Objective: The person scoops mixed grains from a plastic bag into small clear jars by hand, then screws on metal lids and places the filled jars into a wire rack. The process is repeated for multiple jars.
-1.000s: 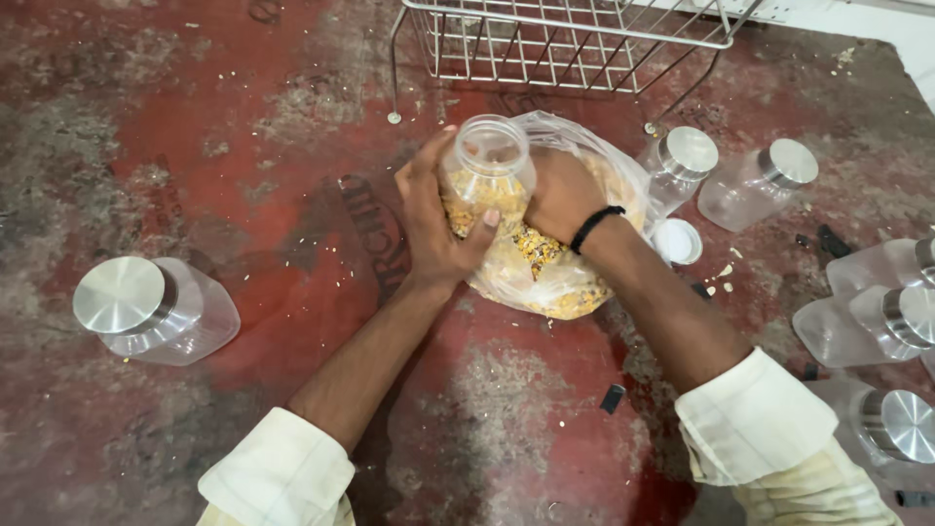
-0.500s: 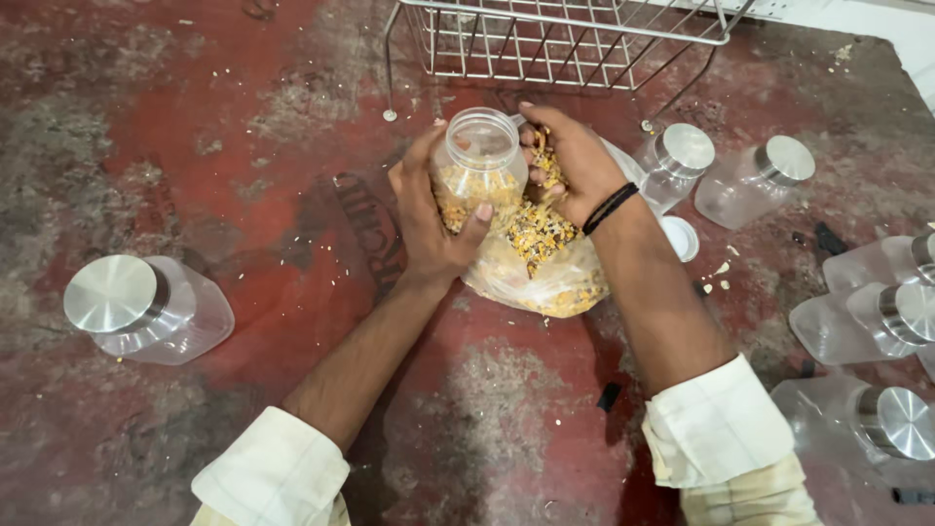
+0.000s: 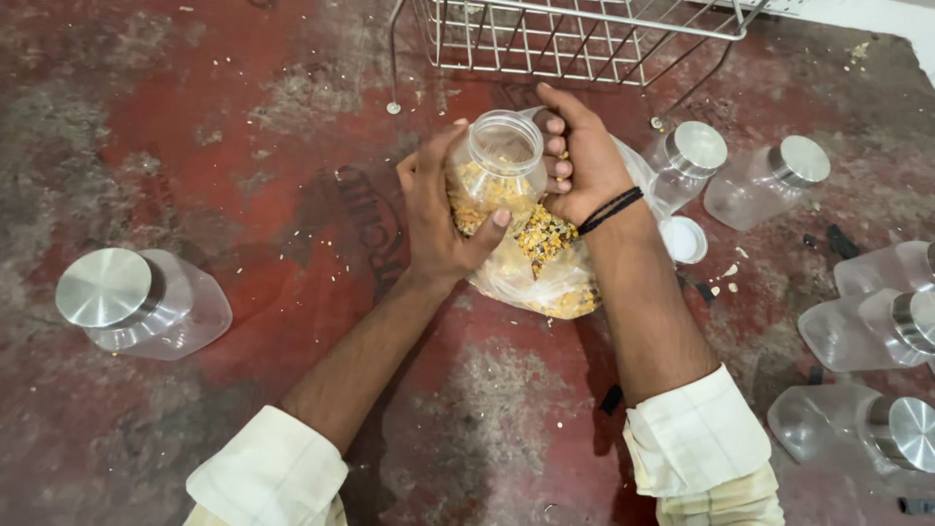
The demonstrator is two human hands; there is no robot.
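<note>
Grip: my left hand (image 3: pixel 440 224) is wrapped round the open jar (image 3: pixel 497 175), thumb across its front, holding it tilted over the bag (image 3: pixel 545 273). My right hand (image 3: pixel 582 161) is cupped at the jar's mouth, fingers curled in; I judge it holds a handful of the mix, though the palm is hidden and I cannot tell how much.

Jar: clear plastic, lid off, partly filled with yellow and brown grain. It rests against the bag, between my two hands.

Bag: thin clear plastic on the red floor (image 3: pixel 243 146), open, with grain (image 3: pixel 542 234) heaped just under my right wrist.

Step in hand: as I read it, filling by hand, with a scoop at the rim.

Next move calls for: the hand kept close over the mouth, since the opening is narrow and grain could spill down the outside; the left grip firm, so the jar does not roll.

Around: a white cap (image 3: pixel 682 240) lies right of the bag. Lidded jars lie on their sides, one to my left (image 3: pixel 136 304) and several to the right (image 3: pixel 769 175). A wire basket (image 3: pixel 584 39) stands beyond the jar.
</note>
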